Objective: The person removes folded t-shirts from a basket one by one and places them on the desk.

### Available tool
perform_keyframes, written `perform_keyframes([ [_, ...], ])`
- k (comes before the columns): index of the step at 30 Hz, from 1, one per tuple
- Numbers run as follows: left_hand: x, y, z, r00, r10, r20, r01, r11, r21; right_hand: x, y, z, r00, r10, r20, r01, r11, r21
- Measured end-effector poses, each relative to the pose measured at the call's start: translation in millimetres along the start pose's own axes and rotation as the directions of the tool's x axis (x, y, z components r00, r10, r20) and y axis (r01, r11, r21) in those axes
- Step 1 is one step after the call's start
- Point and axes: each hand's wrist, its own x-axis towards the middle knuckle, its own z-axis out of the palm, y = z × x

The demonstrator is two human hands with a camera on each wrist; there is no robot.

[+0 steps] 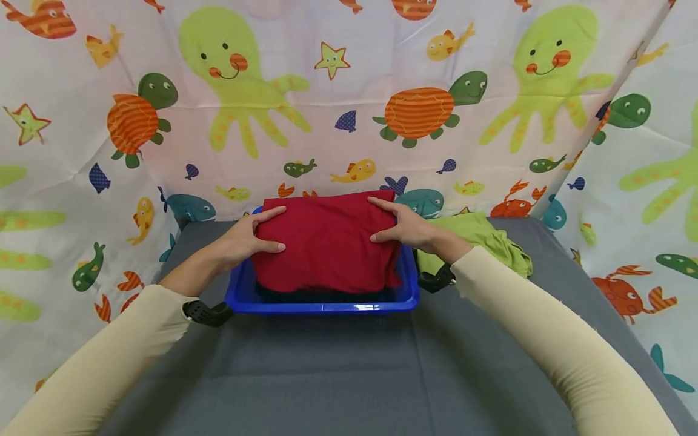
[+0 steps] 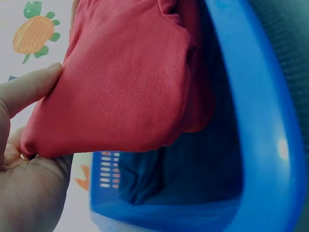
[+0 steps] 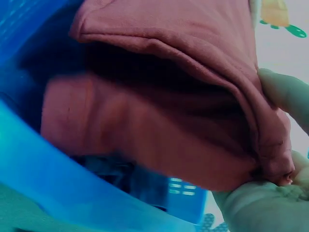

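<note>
A folded red cloth (image 1: 327, 242) is held between both hands over a blue basket (image 1: 322, 307). The left hand (image 1: 240, 239) grips its left side, thumb on the near face; in the left wrist view that hand (image 2: 34, 183) pinches a corner of the cloth (image 2: 120, 87). On the other side the right hand (image 1: 409, 229) grips the cloth's right edge. The right wrist view shows this hand (image 3: 270, 203) pinching the layered red fabric (image 3: 193, 19), whose folds gape apart. Dark cloth (image 2: 193, 169) lies inside the basket, below the red one.
A light green cloth (image 1: 474, 236) lies crumpled on the grey table cover (image 1: 322, 375), right of the basket and partly behind the right wrist. A white curtain (image 1: 338, 66) printed with sea animals hangs behind and at both sides.
</note>
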Motion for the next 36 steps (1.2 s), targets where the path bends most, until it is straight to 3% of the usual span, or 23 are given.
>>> perform_keyframes([
  [9, -7.3, 17.3, 0.2, 0.998, 0.057, 0.021, -0.056, 0.998, -0.031, -16.7, -14, -15, 1.000, -0.015, 0.008, 0.014, 0.997, 0.073],
  [19, -13.5, 38.9, 18.0, 0.991, 0.133, 0.004, -0.133, 0.991, 0.019, -43.7, -21, -37, 0.998, -0.062, 0.000, 0.062, 0.993, 0.102],
  [29, -8.6, 60.9, 38.9, 0.991, 0.135, -0.020, -0.134, 0.991, 0.028, -71.2, -31, -63, 0.999, -0.039, 0.010, 0.038, 0.999, 0.033],
  [36, 0.1, 79.8, 58.7, 0.990, 0.143, -0.022, -0.143, 0.990, -0.014, -87.9, -33, -85, 1.000, -0.012, -0.014, 0.012, 0.999, -0.035],
])
